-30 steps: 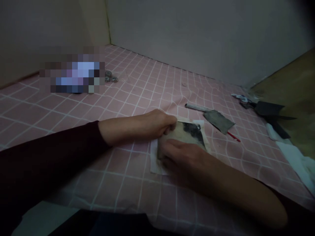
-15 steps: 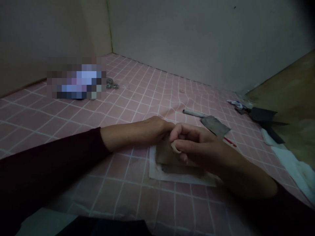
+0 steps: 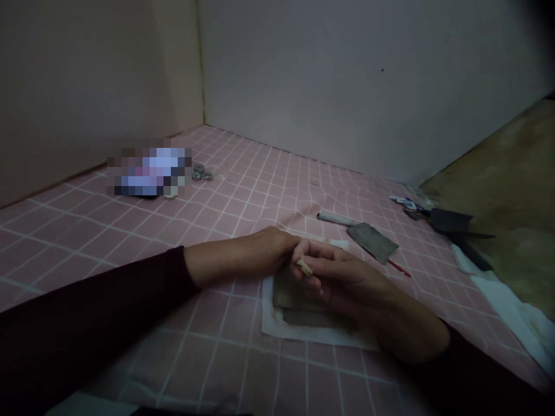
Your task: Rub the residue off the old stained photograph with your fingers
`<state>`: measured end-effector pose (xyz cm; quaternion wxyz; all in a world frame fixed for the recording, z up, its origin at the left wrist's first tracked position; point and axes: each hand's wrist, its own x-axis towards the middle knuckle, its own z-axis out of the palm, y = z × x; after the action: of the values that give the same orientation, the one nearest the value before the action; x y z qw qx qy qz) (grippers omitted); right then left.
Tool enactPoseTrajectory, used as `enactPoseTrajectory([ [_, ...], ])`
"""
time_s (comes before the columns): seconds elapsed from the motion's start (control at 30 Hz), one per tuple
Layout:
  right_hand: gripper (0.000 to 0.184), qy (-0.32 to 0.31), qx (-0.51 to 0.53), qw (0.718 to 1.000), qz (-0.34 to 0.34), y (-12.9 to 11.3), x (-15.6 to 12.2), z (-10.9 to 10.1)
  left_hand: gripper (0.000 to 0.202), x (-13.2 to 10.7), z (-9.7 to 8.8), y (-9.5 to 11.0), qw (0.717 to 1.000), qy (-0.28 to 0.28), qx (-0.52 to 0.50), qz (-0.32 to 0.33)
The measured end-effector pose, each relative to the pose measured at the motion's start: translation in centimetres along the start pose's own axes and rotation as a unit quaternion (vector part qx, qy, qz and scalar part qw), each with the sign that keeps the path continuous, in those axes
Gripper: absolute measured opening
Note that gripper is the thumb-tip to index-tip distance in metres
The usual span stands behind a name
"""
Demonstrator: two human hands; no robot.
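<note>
Chip, small and pale (image 3: 304, 267), pinched between thumb and fingers of the right hand (image 3: 347, 283) at centre frame; material too small to tell. Left hand (image 3: 271, 254), curled, enters from a dark maroon sleeve (image 3: 87, 329), its knuckles touching the right hand's fingers; whether it grips anything cannot be told.

Beneath both hands: folded brown sheet (image 3: 299, 303), material unclear, lying on white paper (image 3: 277, 329). Both rest on pink grid-patterned cloth (image 3: 243, 202), which covers the surface from lower left toward the far corner.

Nearby, right of centre: grey abrasive sheet (image 3: 372, 241), with pale stick (image 3: 336, 219) just beyond it and thin red item (image 3: 399, 267) just beside it. Far right: black flat pieces (image 3: 451, 221) beside small packet (image 3: 407, 202); white cloth (image 3: 511, 312) along the cloth's edge. Upper left: metal rings (image 3: 202, 172) just beside blurred object (image 3: 150, 171), unidentifiable. Pale walls (image 3: 347, 86) meet behind; brown surface (image 3: 489, 167) at right.
</note>
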<state>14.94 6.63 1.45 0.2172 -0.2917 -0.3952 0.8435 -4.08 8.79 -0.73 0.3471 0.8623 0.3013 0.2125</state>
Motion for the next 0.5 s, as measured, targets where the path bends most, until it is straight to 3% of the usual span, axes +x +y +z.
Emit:
enactPoseTrajectory([
  [0.3, 0.013, 0.0, -0.039, 0.999, -0.036, 0.1, -0.1, 0.0, 0.02, -0.4, 0.1, 0.1, 1.0, 0.002, 0.025, -0.01],
  [0.5, 0.015, 0.005, -0.079, 0.996, -0.046, -0.4, -0.2, -0.1, 0.018, -0.8, 0.1, 1.2, 1.0, -0.007, 0.015, 0.01],
])
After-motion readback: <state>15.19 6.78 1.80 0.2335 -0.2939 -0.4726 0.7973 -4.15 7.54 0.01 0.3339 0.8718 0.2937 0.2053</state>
